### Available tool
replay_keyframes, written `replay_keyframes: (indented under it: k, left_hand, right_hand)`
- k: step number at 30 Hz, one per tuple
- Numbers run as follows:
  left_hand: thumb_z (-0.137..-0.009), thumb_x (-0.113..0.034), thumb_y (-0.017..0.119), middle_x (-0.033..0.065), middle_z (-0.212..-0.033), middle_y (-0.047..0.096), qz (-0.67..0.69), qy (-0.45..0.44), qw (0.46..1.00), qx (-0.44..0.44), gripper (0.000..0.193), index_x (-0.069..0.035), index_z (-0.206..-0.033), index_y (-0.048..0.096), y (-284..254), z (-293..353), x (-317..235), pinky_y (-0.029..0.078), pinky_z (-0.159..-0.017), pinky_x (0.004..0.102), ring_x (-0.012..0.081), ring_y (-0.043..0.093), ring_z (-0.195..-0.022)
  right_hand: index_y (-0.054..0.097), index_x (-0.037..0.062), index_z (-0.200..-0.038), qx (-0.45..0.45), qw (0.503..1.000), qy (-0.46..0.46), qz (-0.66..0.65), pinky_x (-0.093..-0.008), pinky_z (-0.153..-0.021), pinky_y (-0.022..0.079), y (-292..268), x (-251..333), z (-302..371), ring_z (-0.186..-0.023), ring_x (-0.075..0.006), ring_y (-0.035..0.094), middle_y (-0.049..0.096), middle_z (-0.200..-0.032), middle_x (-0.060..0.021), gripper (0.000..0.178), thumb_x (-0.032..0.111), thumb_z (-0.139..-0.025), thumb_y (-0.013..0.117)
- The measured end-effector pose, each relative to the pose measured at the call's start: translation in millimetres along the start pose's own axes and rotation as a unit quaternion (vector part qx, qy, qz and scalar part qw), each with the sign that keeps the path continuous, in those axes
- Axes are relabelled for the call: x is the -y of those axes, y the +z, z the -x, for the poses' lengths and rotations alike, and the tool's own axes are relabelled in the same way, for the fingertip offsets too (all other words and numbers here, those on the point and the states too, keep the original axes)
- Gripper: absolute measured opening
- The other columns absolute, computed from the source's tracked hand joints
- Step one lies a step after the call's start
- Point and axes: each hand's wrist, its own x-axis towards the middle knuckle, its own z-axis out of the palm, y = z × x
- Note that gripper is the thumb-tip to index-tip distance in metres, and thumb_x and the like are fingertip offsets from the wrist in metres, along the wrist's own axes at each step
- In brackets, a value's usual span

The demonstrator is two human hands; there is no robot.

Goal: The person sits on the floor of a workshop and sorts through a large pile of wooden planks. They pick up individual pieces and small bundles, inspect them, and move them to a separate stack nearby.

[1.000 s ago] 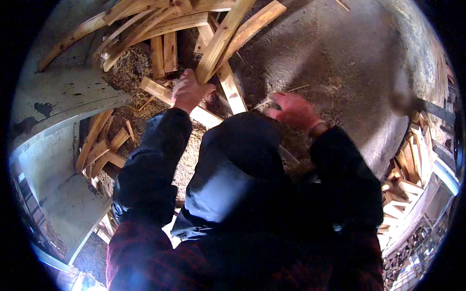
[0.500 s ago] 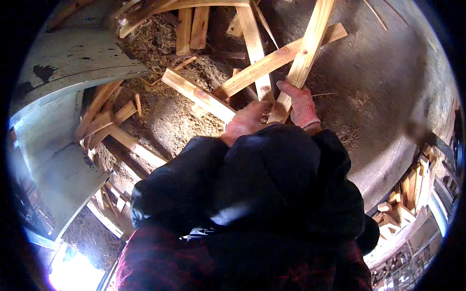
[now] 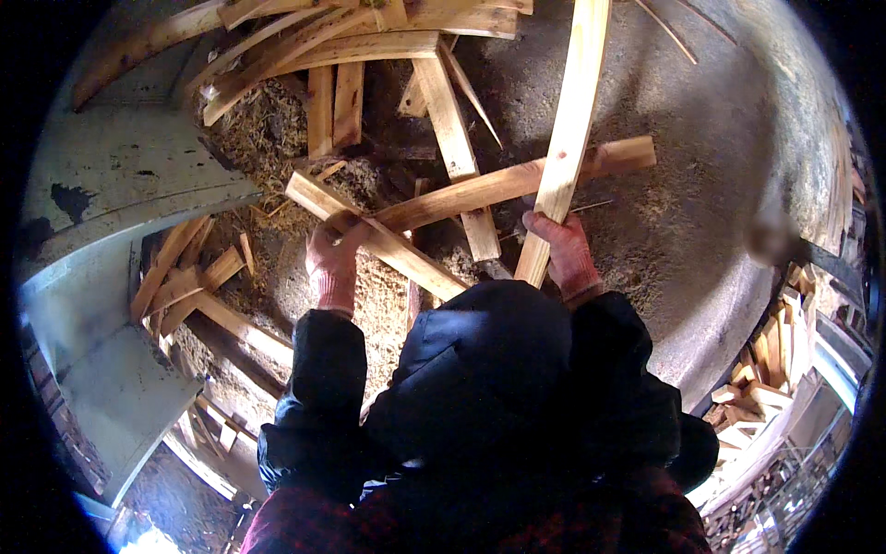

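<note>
My left hand (image 3: 332,263), in a pinkish-red work glove, is closed round the edge of a short wooden plank (image 3: 411,260) near its upper left end. The plank's lower end passes behind my dark hood. With my right hand (image 3: 568,249), gloved alike, I grip the lower end of a long pale wooden plank (image 3: 570,120), which slants up and out of the top of the view. Beneath it crosses another wooden plank (image 3: 471,196), its left end meeting the short one near my left fingers. A further plank (image 3: 448,120) lies beyond, running under that crossing plank.
Several long boards (image 3: 369,46) are piled at the top left. A worn grey metal panel (image 3: 129,157) curves along the left, with loose wood pieces (image 3: 198,286) beside it. Stacked wood offcuts (image 3: 766,369) stand at the right. Sawdust and shavings (image 3: 245,138) cover part of the ground.
My left hand has moved left, away from my right hand, to the short plank's upper end. My right hand keeps its grip on the long plank, now more upright. The view has shifted.
</note>
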Motion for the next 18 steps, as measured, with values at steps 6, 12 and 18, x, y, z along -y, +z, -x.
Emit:
replay_keyframes:
  k: [6, 12, 18]
  left_hand:
    - [-0.071, -0.028, 0.080, 0.0145, -0.113, 0.066, 0.095, 0.003, 0.994, 0.060, 0.058, 0.003, -0.116, 0.061, 25, -27, -12, 0.046, -0.093, 0.0350, 0.0243, 0.062, -0.103]
    - [-0.074, -0.027, 0.078, 0.0158, -0.114, 0.065, -0.040, 0.136, 0.971, 0.195, 0.055, 0.001, -0.118, 0.060, 67, -30, -69, 0.047, -0.094, 0.0337, 0.0252, 0.062, -0.106]
    - [-0.076, -0.040, 0.077, 0.0196, -0.129, 0.058, -0.088, 0.244, 0.935, 0.242, 0.072, 0.000, -0.131, 0.052, 154, -4, -149, 0.043, -0.100, 0.0371, 0.0301, 0.055, -0.121]
  right_hand:
    - [0.063, 0.0013, -0.104, 0.001, 0.995, 0.015, -0.095, -0.0325, -0.078, 0.051, -7, -7, 3, -0.086, -0.0179, 0.063, 0.065, -0.094, -0.0052, 0.027, 0.016, -0.084, 0.071]
    - [0.055, 0.0077, -0.118, 0.034, 0.987, -0.038, -0.152, -0.0320, -0.073, 0.052, 7, 30, -11, -0.084, -0.0167, 0.062, 0.062, -0.094, -0.0029, 0.041, 0.022, -0.083, 0.071]
    - [0.063, 0.0028, -0.114, 0.081, 0.990, -0.113, 0.032, -0.0310, -0.082, 0.049, -18, 85, -38, -0.090, -0.0161, 0.062, 0.067, -0.099, -0.0040, 0.038, 0.022, -0.082, 0.073]
